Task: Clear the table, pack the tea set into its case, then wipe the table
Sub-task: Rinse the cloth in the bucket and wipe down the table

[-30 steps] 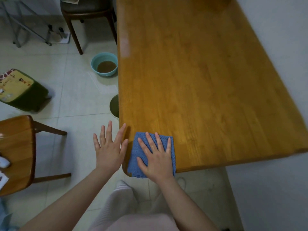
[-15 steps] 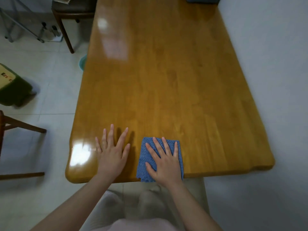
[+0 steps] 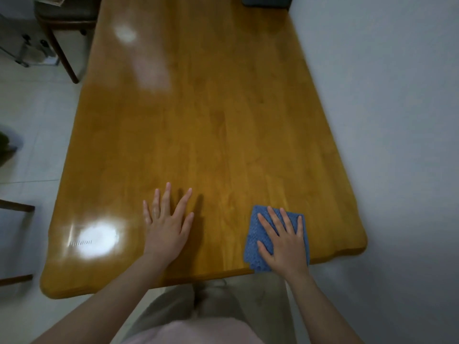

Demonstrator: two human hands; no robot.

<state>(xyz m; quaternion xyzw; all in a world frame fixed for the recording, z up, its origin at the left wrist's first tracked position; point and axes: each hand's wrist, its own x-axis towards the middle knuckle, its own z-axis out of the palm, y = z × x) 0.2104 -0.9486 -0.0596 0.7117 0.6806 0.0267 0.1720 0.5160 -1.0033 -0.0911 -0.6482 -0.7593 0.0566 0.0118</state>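
Note:
A folded blue cloth (image 3: 255, 234) lies flat on the wooden table (image 3: 211, 120) near its front edge, right of centre. My right hand (image 3: 284, 240) presses on the cloth with straight, spread fingers and covers most of it. My left hand (image 3: 166, 227) rests flat on the bare wood, fingers spread, well to the left of the cloth. A dark case (image 3: 265, 0) shows only as a sliver at the far end of the table.
A grey wall (image 3: 397, 120) runs along the table's right side. A dark chair (image 3: 64, 23) stands at the far left corner. Part of a wooden chair (image 3: 15, 207) is at the left edge. Pale tiled floor (image 3: 29, 115) lies to the left.
My right hand has slid the cloth to the right along the front edge. The left hand moved from off the table's corner onto the wood. The view shifted right.

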